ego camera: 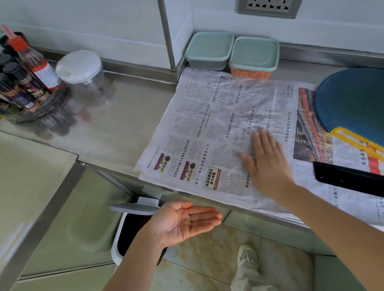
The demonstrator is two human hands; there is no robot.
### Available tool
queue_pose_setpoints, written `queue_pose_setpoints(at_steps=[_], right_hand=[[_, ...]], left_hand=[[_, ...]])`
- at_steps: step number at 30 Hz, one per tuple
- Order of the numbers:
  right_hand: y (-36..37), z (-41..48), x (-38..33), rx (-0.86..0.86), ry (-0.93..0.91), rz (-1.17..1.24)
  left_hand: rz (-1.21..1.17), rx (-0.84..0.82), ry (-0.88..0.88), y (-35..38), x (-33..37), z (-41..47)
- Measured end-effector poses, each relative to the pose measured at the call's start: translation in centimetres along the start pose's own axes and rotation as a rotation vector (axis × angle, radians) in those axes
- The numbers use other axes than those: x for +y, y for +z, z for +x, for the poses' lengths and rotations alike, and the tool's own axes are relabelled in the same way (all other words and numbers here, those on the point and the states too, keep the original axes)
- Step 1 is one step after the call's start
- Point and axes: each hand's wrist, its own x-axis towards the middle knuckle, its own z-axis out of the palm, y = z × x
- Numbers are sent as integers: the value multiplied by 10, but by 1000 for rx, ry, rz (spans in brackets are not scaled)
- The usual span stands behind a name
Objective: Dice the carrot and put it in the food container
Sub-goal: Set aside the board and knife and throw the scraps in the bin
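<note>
Stainless counter (113, 121), papered over. Sweep your flat, straight-fingered right hand (267, 159) across the newspaper (205, 109) toward eight o'clock, into your cupped, empty left hand (184, 220).

The knife (356, 180) and cutting board (365, 101) run off the right edge; the right hand (265, 159) is blurred.

Your head view was bright and evenly lit; shadows were faint and soft. Your right hand (265, 159) and the newspaper (207, 118) beneath it were motion-blurred. The steel counter (114, 124) gave dull reflections of the spice jars (12, 84). Wide-angle distortion bent the edges; the pale green panel (19, 184) was smeared.
</note>
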Motion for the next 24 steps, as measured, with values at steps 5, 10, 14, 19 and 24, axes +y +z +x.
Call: queue_pose_setpoints(at_steps=[5, 10, 14, 19, 24], right_hand=[[4, -77, -50, -229, -420, 215], [-8, -94, -54, -226, -440, 736], [-31, -29, -33, 35, -171, 702], [-8, -2, -10, -22, -146, 156], [-5, -79, -59, -311, -345, 769]], left_hand=[[0, -24, -8, 10, -12, 11], [41, -30, 25, 12, -5, 12], [32, -38, 21, 12, -1, 9], [34, -19, 32, 14, -4, 8], [12, 15, 36, 14, -6, 10]])
